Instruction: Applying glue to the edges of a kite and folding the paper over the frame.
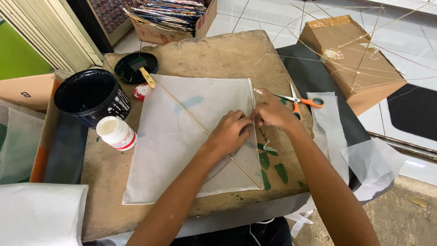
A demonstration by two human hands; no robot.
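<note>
A square sheet of thin white paper (182, 136) lies on a worn brown board (227, 54), with a thin stick (186, 111) running diagonally across it. My left hand (230, 132) rests on the sheet near its right edge, fingers curled and pressing down. My right hand (273, 111) is beside it at the same edge, fingers pinched on the paper's edge. The two hands touch each other there.
Orange-handled scissors (300, 101) lie just right of my hands. A black bucket (91, 95), a white bottle (117, 133) and a black lid with a brush (136, 67) stand at the left. A cardboard box (350, 59), thin stick frames and paper scraps (364, 159) lie to the right.
</note>
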